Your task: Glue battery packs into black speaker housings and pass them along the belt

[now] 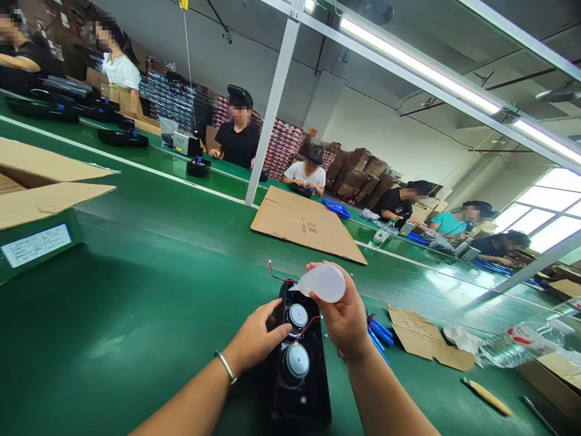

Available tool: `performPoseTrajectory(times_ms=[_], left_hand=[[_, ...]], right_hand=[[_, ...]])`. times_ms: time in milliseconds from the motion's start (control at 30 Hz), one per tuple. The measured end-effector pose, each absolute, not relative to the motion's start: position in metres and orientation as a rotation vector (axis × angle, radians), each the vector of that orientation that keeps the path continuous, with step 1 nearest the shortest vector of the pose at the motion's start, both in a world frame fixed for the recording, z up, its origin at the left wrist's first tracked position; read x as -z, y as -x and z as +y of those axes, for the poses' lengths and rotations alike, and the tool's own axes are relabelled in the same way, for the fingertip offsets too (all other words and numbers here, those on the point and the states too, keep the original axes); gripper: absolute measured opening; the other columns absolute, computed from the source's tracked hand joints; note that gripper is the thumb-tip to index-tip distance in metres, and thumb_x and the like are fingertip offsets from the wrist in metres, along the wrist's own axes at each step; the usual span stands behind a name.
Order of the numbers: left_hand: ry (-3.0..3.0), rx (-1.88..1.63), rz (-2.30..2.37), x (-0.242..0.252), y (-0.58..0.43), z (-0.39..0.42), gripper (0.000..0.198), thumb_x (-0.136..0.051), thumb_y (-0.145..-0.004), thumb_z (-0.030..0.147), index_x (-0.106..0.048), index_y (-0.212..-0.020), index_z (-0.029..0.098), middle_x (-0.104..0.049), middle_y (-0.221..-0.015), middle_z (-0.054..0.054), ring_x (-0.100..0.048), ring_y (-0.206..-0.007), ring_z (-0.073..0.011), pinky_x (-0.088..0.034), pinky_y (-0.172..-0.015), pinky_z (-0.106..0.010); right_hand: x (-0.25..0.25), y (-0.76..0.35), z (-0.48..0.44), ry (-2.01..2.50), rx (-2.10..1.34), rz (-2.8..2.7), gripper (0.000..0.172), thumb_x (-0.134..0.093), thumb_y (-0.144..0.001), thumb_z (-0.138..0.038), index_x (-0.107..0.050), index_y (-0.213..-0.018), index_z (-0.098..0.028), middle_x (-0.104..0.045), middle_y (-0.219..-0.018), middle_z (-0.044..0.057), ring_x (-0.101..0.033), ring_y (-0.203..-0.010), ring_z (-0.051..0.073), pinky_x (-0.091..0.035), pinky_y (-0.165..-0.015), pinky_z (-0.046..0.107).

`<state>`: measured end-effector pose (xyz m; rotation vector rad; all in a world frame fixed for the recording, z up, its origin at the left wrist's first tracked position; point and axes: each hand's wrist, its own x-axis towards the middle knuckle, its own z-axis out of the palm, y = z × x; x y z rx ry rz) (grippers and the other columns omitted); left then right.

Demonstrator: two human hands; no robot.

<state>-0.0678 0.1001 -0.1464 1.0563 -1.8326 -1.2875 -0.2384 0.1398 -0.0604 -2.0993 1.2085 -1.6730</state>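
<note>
A black speaker housing [313, 387] lies open side up on the green bench before me. Two round speakers with silvery backs sit in it, the upper speaker [298, 315] and the lower speaker [298, 361]. My left hand [258, 336] grips the housing's left edge, its thumb reaching in beside the upper speaker. In my right hand [341, 315] is a white squeeze bottle [330, 283], tilted with its narrow tip pointing left at the housing's far end. A red-and-black wire [272, 272] sticks out past that end. Where exactly the tip touches, I cannot tell.
Blue cylindrical cells [379, 332] lie right of the housing, near torn cardboard [429, 339] and a plastic water bottle [521, 344]. A flat cardboard sheet [308, 224] lies ahead. On the left stands an open carton [40, 242]. Several co-workers sit across the line.
</note>
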Motion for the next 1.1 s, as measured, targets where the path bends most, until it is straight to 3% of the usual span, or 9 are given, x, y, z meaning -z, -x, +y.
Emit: performPoseTrajectory(times_ms=[167, 1100], left_hand=[[-1.080, 1.258, -1.865, 0.1452, 0.0667, 0.1009, 0.074, -0.054, -0.075, 0.047, -0.037, -0.136, 0.010, -0.044, -0.131, -0.009, -0.046, -0.109, -0.0201, -0.035, -0.100, -0.033], [-1.084, 1.285, -1.841, 0.1382, 0.0671, 0.1028, 0.072, -0.054, -0.074, 0.043, -0.037, -0.135, 0.009, -0.045, -0.131, -0.010, -0.046, -0.110, -0.0215, -0.035, -0.100, -0.033]], right_hand=[[0.0602, 0.2358, 0.1397, 2.099, 1.649, 1.219, 0.046, -0.057, -0.082, -0.022, -0.040, -0.125, -0.028, -0.054, -0.119, 0.003, -0.053, -0.110, 0.011, -0.045, -0.096, 0.027], [0.0617, 0.2335, 0.1422, 2.099, 1.623, 1.178, 0.046, -0.057, -0.082, -0.020, -0.041, -0.125, -0.027, -0.053, -0.118, 0.005, -0.053, -0.110, 0.012, -0.046, -0.095, 0.026]])
